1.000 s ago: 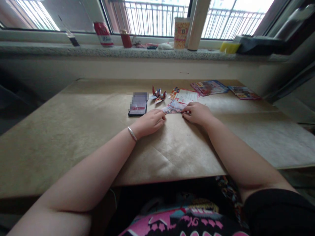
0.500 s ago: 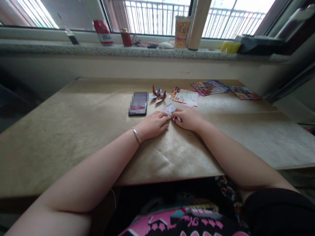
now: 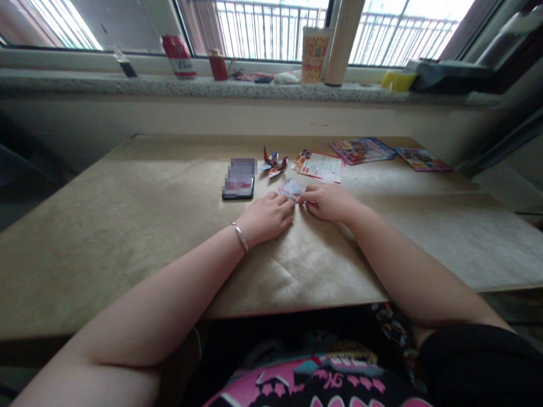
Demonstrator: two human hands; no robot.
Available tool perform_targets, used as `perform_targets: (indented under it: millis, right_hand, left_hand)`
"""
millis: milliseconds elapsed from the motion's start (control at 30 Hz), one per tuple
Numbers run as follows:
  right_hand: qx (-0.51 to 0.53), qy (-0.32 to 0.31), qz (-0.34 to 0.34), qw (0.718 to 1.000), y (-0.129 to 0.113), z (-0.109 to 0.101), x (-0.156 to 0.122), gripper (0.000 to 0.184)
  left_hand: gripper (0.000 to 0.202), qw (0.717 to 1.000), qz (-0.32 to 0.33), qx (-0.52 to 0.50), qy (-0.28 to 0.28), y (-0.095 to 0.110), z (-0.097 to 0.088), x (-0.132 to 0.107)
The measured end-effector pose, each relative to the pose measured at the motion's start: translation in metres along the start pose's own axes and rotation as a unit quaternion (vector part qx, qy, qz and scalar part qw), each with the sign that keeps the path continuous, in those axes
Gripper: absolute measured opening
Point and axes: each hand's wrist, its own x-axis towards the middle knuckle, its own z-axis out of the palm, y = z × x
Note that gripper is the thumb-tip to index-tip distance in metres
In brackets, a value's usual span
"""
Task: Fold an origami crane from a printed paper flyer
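A small folded sheet of printed paper [image 3: 291, 187], pale with pink and blue marks, lies on the table in front of me. My left hand [image 3: 269, 217] rests palm down at its near left edge, its bent fingers holding the paper against the table. From the right, the curled fingers of my right hand [image 3: 328, 202] grip the paper's right edge. Both hands hide its near side. Just beyond it stands a folded paper figure [image 3: 274, 164] with red and white pointed flaps. A phone [image 3: 240, 180] lies left of the paper, its screen blurred.
Printed sheets [image 3: 320, 167] lie beyond my right hand. Farther right are a pile of colourful leaflets [image 3: 362, 151] and another leaflet stack [image 3: 422, 159]. On the windowsill [image 3: 254, 89] stand a red can [image 3: 179, 56], a red bottle [image 3: 218, 65] and a patterned cup [image 3: 314, 55].
My right hand has shifted slightly right, and my left fingers have slid a little to the right. More of the folded paper's top shows between them.
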Motion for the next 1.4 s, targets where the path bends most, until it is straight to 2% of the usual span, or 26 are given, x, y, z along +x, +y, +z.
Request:
perform_targets:
  millis: [300, 800, 1100, 1400]
  right_hand:
    - [0.041, -0.032, 0.013, 0.999, 0.021, -0.004, -0.003, 0.035]
    - [0.023, -0.077, 0.062, 0.995, 0.053, -0.013, -0.014, 0.036]
    - [-0.007, -0.119, 0.107, 0.987, 0.057, -0.018, -0.018, 0.036]
    - [0.01, -0.11, 0.108, 0.988, 0.061, -0.014, -0.017, 0.032]
  left_hand:
    - [0.045, 0.999, -0.049, 0.0, 0.008, 0.005, 0.004, 0.004]
    - [0.044, 0.999, -0.041, 0.008, 0.01, 0.003, 0.002, 0.003]
    - [0.042, 0.999, -0.047, -0.008, 0.009, 0.002, -0.002, 0.001]
    - [0.038, 0.999, -0.031, -0.026, -0.005, -0.001, -0.006, -0.001]
